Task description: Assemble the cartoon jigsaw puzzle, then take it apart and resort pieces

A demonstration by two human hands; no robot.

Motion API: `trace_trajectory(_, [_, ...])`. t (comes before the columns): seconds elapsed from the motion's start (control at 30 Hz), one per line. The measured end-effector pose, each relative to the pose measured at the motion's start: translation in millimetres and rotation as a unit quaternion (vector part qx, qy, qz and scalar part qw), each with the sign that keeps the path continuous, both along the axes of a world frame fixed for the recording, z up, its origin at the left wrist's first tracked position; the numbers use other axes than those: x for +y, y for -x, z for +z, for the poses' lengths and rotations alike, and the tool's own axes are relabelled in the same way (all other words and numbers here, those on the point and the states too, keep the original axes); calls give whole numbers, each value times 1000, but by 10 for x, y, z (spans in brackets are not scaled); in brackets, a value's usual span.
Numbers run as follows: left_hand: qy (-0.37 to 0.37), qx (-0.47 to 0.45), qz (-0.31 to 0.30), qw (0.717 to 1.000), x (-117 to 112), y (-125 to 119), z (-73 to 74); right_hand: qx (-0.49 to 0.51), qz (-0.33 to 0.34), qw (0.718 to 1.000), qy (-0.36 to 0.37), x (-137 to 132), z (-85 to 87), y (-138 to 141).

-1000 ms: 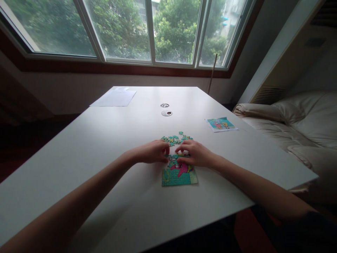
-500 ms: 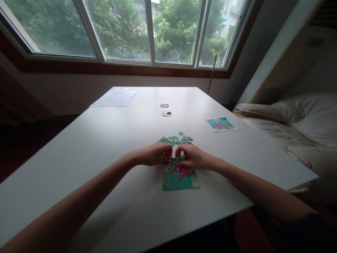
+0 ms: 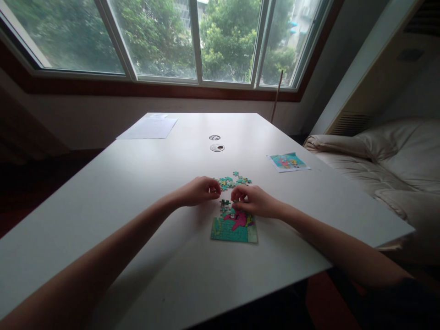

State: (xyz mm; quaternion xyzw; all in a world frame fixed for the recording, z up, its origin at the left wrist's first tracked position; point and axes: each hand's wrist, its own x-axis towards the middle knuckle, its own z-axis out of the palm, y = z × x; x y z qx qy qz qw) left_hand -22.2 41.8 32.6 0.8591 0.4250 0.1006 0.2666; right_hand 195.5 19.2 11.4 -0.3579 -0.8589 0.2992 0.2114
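Note:
A partly assembled jigsaw puzzle [image 3: 233, 231] lies in front of me, with a pink starfish figure on a green-blue ground and an uneven upper edge. My right hand [image 3: 253, 200] is closed at its upper right part, fingers curled and thumb on the puzzle, covering some of it. My left hand [image 3: 201, 190] is off the puzzle, up and to its left. Its thumb and fingertips are bent together beside the loose puzzle pieces [image 3: 228, 182]; whether a piece is between them is too small to see. A few joined pieces [image 3: 225, 206] stick up from the puzzle between the hands.
The white table [image 3: 165, 270] carries a printed picture sheet [image 3: 289, 162] at right and white paper [image 3: 147, 128] at far left. Two round inserts [image 3: 217, 148] sit mid-table. A cream sofa [image 3: 378, 156] stands at right, and a window [image 3: 227, 41] is beyond the table.
My left hand has moved up and away from the puzzle's upper edge toward the loose pieces. My right hand stays at the puzzle, which has shifted slightly away from me.

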Motion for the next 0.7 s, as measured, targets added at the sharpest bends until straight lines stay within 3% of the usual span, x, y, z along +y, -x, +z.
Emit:
trace_trajectory(0.2, [-37,-28,79,996,94,76,-108,19,-16,1000,2,22,33,-23])
trace_trajectory(0.3, [-71,-39,88,993,76,75,-98,24,-21,999,2,35,38,-31])
trace_trajectory(0.53, [-69,-40,-11,997,-119,-88,44,108,-14,991,82,100,4,-38])
trace_trajectory(0.7, [-54,-45,-40,997,-186,-147,15,197,-1,965,173,152,-20,-29])
